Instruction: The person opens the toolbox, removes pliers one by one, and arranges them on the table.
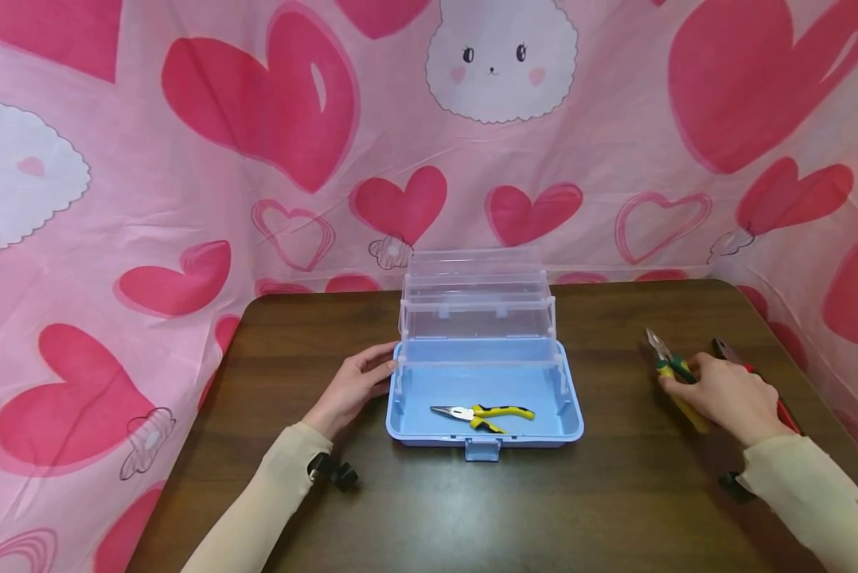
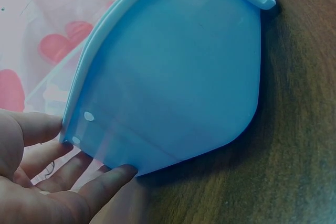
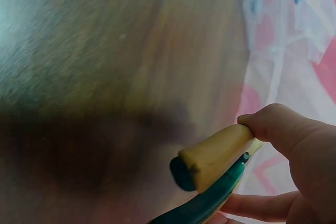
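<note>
My right hand (image 1: 733, 398) holds pliers with green and yellow handles (image 1: 676, 366), their metal jaws toward the back of the table. In the right wrist view, the thumb lies against a yellow handle (image 3: 218, 156) and fingers are behind the green one. At the middle stands a light blue toolbox (image 1: 482, 439) with its clear lid and trays (image 1: 479, 302) raised. Inside it lie yellow and black long-nose pliers (image 1: 504, 411). My left hand (image 1: 357, 386) touches the box's left side near the back corner, fingers fairly straight, fingertips on the blue wall (image 2: 173, 77).
Red-handled pliers (image 1: 787, 414) lie on the brown wooden table (image 1: 429, 509), just beyond my right hand and partly hidden by it. A pink curtain with hearts (image 1: 293, 103) hangs behind the table and along its sides. The box's front latch (image 1: 482, 450) hangs down.
</note>
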`<state>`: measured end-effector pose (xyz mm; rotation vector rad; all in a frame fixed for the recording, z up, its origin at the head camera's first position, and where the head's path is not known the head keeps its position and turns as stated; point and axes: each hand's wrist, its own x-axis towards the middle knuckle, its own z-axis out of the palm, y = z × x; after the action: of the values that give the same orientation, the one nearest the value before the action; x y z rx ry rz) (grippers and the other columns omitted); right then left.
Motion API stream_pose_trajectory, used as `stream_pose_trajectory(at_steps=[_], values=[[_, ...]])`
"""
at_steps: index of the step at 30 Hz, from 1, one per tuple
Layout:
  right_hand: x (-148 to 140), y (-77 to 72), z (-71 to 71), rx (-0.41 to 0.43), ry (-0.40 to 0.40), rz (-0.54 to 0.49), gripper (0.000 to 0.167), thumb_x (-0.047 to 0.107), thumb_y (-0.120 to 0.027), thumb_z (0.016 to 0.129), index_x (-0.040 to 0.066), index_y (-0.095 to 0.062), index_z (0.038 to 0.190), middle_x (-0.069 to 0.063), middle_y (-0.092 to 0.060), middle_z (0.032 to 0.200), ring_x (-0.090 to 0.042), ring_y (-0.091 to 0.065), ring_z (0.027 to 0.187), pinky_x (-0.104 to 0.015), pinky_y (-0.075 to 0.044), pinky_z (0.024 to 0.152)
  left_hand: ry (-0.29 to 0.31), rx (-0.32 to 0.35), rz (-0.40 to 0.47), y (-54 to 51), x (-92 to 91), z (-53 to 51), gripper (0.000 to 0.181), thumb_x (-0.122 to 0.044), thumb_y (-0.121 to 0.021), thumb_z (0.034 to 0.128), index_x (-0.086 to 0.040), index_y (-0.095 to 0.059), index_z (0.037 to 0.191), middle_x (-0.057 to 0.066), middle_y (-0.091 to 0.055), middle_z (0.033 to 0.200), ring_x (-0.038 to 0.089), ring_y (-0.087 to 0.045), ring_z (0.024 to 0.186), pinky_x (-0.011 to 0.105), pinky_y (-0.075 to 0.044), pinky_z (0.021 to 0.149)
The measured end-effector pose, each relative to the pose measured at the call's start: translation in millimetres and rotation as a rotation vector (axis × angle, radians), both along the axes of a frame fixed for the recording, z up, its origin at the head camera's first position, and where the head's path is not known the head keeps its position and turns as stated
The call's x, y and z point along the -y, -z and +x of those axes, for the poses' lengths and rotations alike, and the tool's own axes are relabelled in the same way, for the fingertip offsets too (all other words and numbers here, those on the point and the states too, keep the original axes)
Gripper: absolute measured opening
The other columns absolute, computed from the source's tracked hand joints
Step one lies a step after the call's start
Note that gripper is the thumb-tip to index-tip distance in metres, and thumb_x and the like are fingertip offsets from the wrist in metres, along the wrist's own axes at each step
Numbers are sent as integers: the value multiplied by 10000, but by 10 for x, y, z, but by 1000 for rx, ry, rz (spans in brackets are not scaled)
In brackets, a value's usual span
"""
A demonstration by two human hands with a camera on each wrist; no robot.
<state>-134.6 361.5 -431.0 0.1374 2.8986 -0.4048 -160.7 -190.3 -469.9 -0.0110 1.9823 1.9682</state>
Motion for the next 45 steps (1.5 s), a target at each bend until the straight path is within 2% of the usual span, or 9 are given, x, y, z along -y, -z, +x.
stream_pose_trajectory(at_steps=[10,18,27,35,45], values=[[-134,109,-44,60,38,8,833,648,-618,942,-127,-520,1230,-221,-639,862,-354,-555,704,-521,-468,580,-9,1,10,12,-9,-2,496,-173,-659,1035,-80,-544,1509,170,-578,1487,265,-636,1252,467,-532,1053],[-185,167,-59,67,56,32,729,662,-613,934,-60,-549,1009,-178,-576,765,-378,-551,688,-535,-457,573,5,-9,22,1,-4,4,498,-168,-651,1040,-73,-534,1515,177,-572,1492,301,-619,1282,467,-530,1056],[-174,186,-93,56,51,46,761,653,-644,922,-93,-543,1039,-263,-609,832,-427,-577,701,-574,-467,580,6,-13,31,0,-8,5,498,-160,-648,1042,-62,-530,1515,186,-567,1496,313,-615,1285,472,-529,1058],[-140,185,-83,51,55,49,760,617,-655,925,-117,-517,1066,-255,-593,811,-396,-574,685,-536,-468,553,-1,-15,35,12,-17,5,496,-152,-649,1040,-60,-532,1514,183,-572,1490,275,-627,1258,457,-543,1044],[-166,181,-67,67,59,34,851,716,-601,923,-121,-509,1053,-223,-567,779,-359,-548,670,-496,-466,535,-1,-11,23,10,-3,13,501,-170,-654,1040,-72,-534,1516,177,-574,1491,273,-627,1257,456,-543,1046]])
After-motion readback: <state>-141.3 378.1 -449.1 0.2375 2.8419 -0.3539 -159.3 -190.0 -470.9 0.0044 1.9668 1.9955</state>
